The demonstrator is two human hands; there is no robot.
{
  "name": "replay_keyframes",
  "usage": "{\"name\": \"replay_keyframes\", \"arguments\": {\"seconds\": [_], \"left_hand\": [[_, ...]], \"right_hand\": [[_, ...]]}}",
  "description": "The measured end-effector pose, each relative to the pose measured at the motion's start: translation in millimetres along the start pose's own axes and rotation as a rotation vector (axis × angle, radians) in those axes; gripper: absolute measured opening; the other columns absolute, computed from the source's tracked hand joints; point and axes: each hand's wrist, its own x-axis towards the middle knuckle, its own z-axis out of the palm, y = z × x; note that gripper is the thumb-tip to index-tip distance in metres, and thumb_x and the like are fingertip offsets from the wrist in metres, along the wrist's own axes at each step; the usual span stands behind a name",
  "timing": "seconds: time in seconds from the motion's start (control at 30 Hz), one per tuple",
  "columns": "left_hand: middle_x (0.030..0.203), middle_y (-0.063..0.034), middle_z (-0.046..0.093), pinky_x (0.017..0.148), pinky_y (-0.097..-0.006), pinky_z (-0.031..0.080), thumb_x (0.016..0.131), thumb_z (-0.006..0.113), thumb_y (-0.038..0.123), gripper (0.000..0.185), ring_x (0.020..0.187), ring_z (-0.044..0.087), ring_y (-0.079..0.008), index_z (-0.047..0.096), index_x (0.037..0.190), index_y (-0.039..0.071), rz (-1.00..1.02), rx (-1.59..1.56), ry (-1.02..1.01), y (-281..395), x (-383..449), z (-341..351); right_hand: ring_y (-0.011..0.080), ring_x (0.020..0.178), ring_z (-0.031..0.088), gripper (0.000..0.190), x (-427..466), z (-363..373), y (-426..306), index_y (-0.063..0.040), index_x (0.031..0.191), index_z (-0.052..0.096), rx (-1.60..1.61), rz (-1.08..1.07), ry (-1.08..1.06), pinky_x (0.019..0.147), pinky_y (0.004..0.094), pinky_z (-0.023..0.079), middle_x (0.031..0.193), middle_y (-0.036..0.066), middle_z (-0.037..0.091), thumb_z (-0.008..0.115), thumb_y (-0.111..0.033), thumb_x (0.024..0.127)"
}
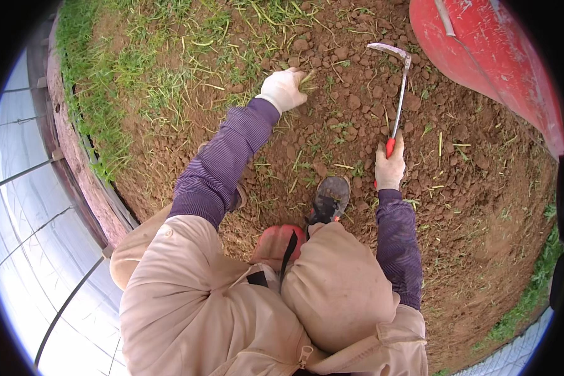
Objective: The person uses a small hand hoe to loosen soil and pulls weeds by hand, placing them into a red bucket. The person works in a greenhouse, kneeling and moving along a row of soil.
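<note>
My left hand (284, 90), in a white glove, is reached forward over the soil with its fingers closed on a small tuft of pale green stems (307, 82). To the right, my right hand (389, 167), also gloved, grips the red handle of a hand sickle (399, 101). Its thin metal shaft points forward, and the curved blade (389, 49) turns left just above or on the clods; contact cannot be made out. Loose brown soil (355, 101) with clods and scattered green scraps lies between the two hands.
A scuffed red plastic tub or sled (484, 51) with a cord lies at the far right. Green plants (98, 94) grow along the left, beside a wooden board (75, 127) and plastic sheeting (23, 197). My shoe (331, 195) and a red seat (275, 242) are below me.
</note>
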Motion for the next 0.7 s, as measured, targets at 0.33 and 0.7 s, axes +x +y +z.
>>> {"name": "replay_keyframes", "arguments": {"seconds": [0.33,0.7], "left_hand": [[0.092,-0.0108,0.065,0.071,-0.0325,0.049,0.071,0.072,0.014,0.043,0.079,0.06,-0.0186,0.057,0.106,-0.006,-0.347,-1.168,0.177,20.0,1.5,41.2],[0.123,-0.0022,0.051,0.074,-0.0417,0.052,0.071,0.066,0.025,0.037,0.094,0.06,-0.0271,0.062,0.107,0.017,0.638,0.235,-0.424,81.1,-92.5,88.6]], "right_hand": [[0.0421,0.08,0.063,0.059,-0.2,2.1,-0.3,-0.02,0.136,0.037,0.056,-0.024,0.01,0.069,0.0481,0.05,0.085,0.023,0.065,0.061,-0.03,0.083],[0.0391,0.085,0.064,0.062,-0.4,-0.9,-8.3,-0.016,0.139,0.035,0.002,0.034,-0.049,0.074,0.0438,0.05,0.095,0.023,0.064,0.061,-0.029,0.083]]}}
